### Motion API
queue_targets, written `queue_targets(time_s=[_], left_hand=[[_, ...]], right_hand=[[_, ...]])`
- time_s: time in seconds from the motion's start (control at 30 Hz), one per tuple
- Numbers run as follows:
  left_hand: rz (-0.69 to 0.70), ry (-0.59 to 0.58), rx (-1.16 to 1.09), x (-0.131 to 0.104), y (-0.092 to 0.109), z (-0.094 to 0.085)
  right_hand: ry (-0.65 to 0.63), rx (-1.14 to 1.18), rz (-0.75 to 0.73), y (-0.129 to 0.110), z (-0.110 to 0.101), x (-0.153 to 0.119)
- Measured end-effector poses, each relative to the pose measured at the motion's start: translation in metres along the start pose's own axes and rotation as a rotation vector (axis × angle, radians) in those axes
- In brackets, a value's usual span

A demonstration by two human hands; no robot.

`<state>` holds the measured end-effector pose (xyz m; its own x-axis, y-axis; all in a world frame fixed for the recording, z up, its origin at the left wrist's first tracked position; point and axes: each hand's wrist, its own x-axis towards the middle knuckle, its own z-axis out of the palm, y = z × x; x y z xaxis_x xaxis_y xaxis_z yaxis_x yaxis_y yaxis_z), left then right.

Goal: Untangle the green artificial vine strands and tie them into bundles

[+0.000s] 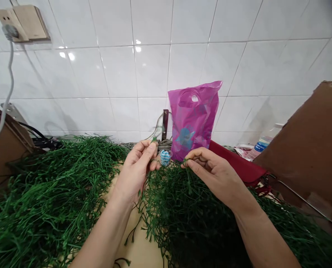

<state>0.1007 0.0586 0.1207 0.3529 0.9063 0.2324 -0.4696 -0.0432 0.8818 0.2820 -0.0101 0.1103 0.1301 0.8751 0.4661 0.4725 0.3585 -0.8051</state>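
Observation:
My left hand [139, 163] is closed in a pinch, thumb on top, around a small green stem piece [154, 139] whose tip pokes out above the fingers. To the right, my right hand [209, 171] pinches another thin green stem [188, 176] between thumb and forefinger; it hangs down over a dark green pile of branching stems [182, 201]. Between the hands, slightly behind them, is a small blue-and-white striped item [165, 158]. A second, brighter heap of green stems [57, 193] spreads out on the left.
A purple plastic bag [193, 119] stands against the tiled wall. Behind my right hand lies a red item [238, 163]. Cardboard boxes [308, 149] flank both sides, with a bottle [266, 141] at right. A cable hangs from the socket [12, 26]. Loose stems lie on the tan surface [138, 249].

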Motion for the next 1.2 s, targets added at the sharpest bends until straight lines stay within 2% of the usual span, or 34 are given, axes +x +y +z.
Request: queue_targets(time_s=[0.13,0.27,0.4,0.47,0.6,0.73,0.8,0.9,1.03,1.2], left_hand=[[-0.036,-0.206,0.331,-0.002,-0.001,-0.003],[-0.072,-0.285,0.496,-0.003,-0.005,-0.004],[-0.057,-0.321,0.553,-0.002,-0.007,-0.006],[-0.031,-0.312,0.613,0.0,-0.005,-0.008],[-0.022,-0.332,0.719,-0.001,0.001,-0.01],[-0.029,-0.343,0.763,-0.005,0.001,-0.005],[0.002,-0.304,0.822,-0.007,-0.003,0.0],[0.076,-0.187,0.878,-0.007,-0.013,0.005],[0.15,-0.104,0.889,-0.007,-0.02,0.007],[0.144,-0.212,1.03,-0.007,-0.021,0.003]], right_hand=[[0.01,0.204,0.078,-0.001,0.007,-0.001],[-0.005,0.429,0.122,0.001,0.017,-0.002],[-0.037,0.501,0.138,0.002,0.022,-0.003],[-0.044,0.435,0.132,0.001,0.022,-0.004],[-0.046,0.156,0.084,-0.003,0.021,-0.005],[-0.025,-0.056,-0.02,-0.005,0.025,-0.007],[0.005,-0.15,-0.076,-0.004,0.027,-0.007],[0.067,-0.228,-0.127,-0.004,0.027,-0.006],[0.052,-0.244,-0.137,-0.006,0.023,-0.005],[0.075,-0.544,-0.219,-0.002,0.026,-0.007]])
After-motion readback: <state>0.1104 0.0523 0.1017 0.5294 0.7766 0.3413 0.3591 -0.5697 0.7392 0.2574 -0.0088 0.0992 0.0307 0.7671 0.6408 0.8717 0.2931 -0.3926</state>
